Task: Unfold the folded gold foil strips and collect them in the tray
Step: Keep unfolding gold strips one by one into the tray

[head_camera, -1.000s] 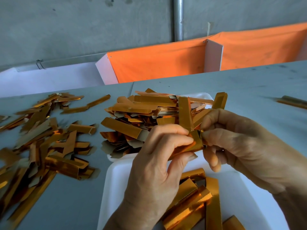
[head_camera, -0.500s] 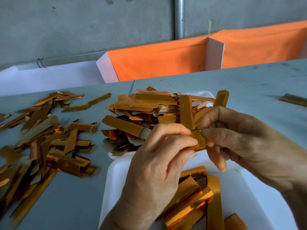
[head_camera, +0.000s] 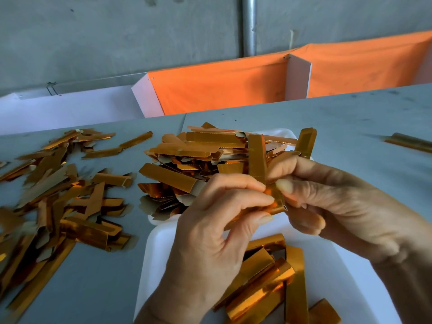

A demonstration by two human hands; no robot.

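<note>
Both hands meet over the near white tray (head_camera: 161, 249); the left hand (head_camera: 210, 244) has its fingers curled round one gold foil strip (head_camera: 277, 202), thumb and forefinger pinching it near its end; the right hand (head_camera: 339, 204) pinches the same strip from the other side, thumb on top, the lower fingers curled loose beneath; the strip is held in the air between them, just above the tray, and how far it is opened I cannot tell, since the fingers cover most of it; the step in hand looks to be the opening of the fold; to do it well, I judge, each hand should grip one flap close to the crease and draw apart evenly, so the thin foil flattens without tearing or new creases; then let it drop among the finished strips (head_camera: 264, 277) in the tray below; a heaped pile (head_camera: 198, 155) sits just beyond the hands, with scattered strips (head_camera: 58, 195) on the grey table (head_camera: 350, 118) to the left
</note>
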